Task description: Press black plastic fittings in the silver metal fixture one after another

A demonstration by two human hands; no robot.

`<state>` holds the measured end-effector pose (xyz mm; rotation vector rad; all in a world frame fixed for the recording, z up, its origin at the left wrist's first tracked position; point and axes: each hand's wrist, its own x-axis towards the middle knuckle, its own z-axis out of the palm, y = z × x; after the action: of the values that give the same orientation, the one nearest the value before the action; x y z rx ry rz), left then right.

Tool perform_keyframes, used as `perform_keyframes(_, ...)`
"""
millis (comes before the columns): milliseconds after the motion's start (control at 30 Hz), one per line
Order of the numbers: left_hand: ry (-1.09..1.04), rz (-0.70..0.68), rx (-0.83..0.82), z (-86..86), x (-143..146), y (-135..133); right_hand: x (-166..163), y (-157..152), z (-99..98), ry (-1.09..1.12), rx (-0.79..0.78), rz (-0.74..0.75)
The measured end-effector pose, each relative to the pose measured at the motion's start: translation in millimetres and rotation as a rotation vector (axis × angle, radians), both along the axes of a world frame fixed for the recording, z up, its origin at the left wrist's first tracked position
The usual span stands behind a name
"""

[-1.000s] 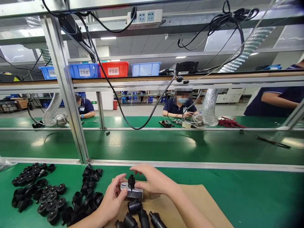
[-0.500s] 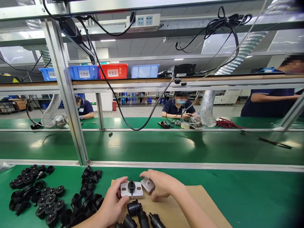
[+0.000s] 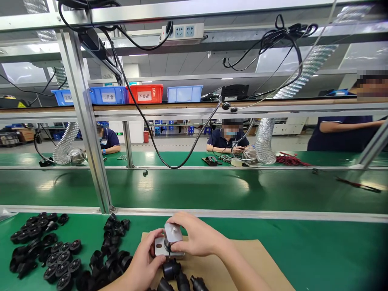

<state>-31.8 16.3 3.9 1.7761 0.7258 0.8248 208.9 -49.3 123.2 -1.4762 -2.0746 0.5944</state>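
Observation:
My left hand [image 3: 145, 258] grips the left end of a silver metal plate [image 3: 159, 245] with slots, its thumb at the near edge and its fingers behind. A black round part [image 3: 167, 245] stands on the plate's middle, mostly covered. My right hand [image 3: 197, 236] pinches a silver rounded-square metal block [image 3: 173, 233] between thumb and fingers, over the black part. Whether the block touches the black part I cannot tell. Just in front of the plate lie black tubular fittings [image 3: 171, 268] on a brown cardboard sheet [image 3: 242, 262].
Piles of black plastic parts [image 3: 63, 258] cover the bench's left side. A metal post [image 3: 85, 121] rises behind them. Beyond a pale rail [image 3: 242, 214] runs a green belt [image 3: 188, 190]. Overhead, a black cable [image 3: 151, 147] hangs from the frame. Co-workers [image 3: 227, 139] sit or stand across.
My right hand has moved left, bringing the silver block from beside the plate to over the black part. Small items on the green belt have shifted right. My left hand keeps its grip.

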Motion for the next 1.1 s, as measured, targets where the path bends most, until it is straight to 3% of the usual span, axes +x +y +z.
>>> perform_keyframes(233,-0.114,-0.029,-0.040,4.5,3,-2,-20,-1,-0.3,-0.074,0.012,0.093)
perform_keyframes(500,0.021,-0.029,-0.002,7.9,1,-3,-15,-1,-4.0,-0.154,-0.061,0.018)
perform_keyframes(700,0.032,0.012,0.030,4.0,0,-1,-19,0,-6.8,-0.126,-0.044,0.150)
perform_keyframes(867,-0.006,-0.010,0.007,-0.6,1,-1,-26,0,-8.2,-0.300,-0.024,-0.055)
perform_keyframes(1000,-0.011,-0.011,0.031,-6.5,0,1,-29,-1,-9.6,-0.279,0.077,0.100)
perform_keyframes(1100,-0.003,-0.015,0.057,-8.7,-1,2,-34,-2,-9.6,-0.356,0.050,-0.018)
